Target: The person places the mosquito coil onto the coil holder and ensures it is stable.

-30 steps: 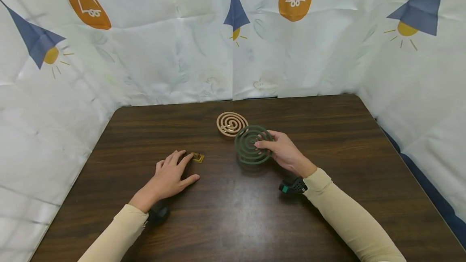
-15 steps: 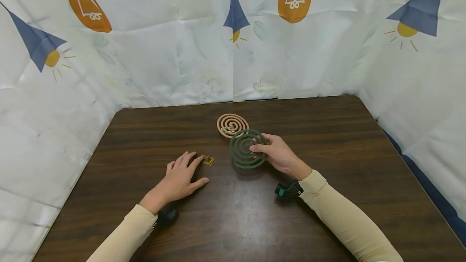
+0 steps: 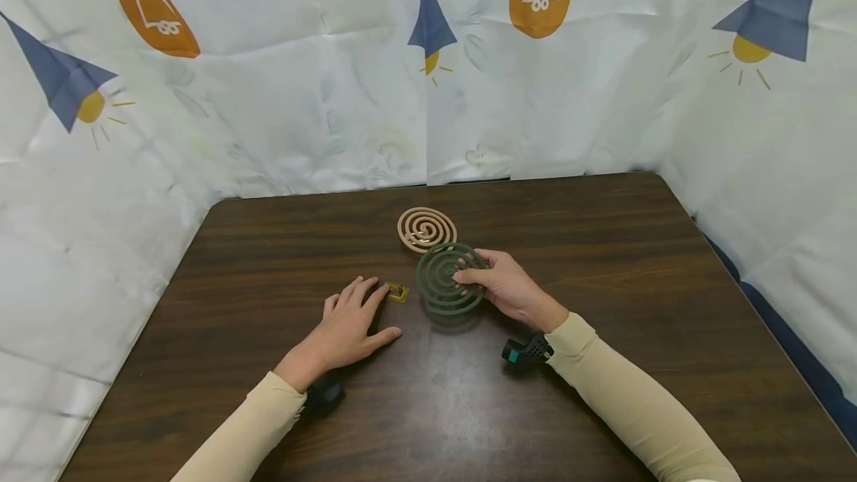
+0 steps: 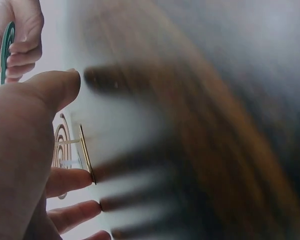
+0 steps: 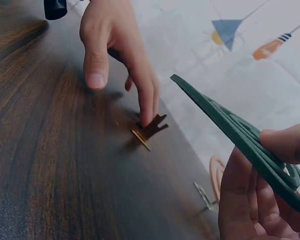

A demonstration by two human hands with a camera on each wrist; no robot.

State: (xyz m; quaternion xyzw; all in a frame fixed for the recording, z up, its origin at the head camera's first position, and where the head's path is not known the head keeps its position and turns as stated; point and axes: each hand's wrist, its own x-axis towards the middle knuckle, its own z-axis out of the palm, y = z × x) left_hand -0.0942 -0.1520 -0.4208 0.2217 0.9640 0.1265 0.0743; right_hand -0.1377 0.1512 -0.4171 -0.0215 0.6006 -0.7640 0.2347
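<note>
My right hand (image 3: pixel 514 287) pinches a green mosquito coil (image 3: pixel 442 296) between thumb and fingers, holding it tilted above the table. In the right wrist view the green coil (image 5: pixel 235 132) appears nearly edge-on. My left hand (image 3: pixel 344 329) is low over the table with fingers spread. Its index fingertip touches the edge of a small gold metal coil stand (image 3: pixel 398 292), whose bent prongs rise from a flat plate (image 5: pixel 142 141). Behind the green coil, a tan mosquito coil (image 3: pixel 418 227) sits near the table's back; a small metal piece (image 5: pixel 204 195) shows under it.
The dark wood table (image 3: pixel 602 259) has rounded back corners. White printed curtains (image 3: pixel 301 110) hang behind it and at both sides. Dark camera units (image 3: pixel 525 349) are strapped at both wrists.
My left hand has slid to the right, and the gold stand has shifted right with it. My right hand has brought the green coil slightly left and nearer to me.
</note>
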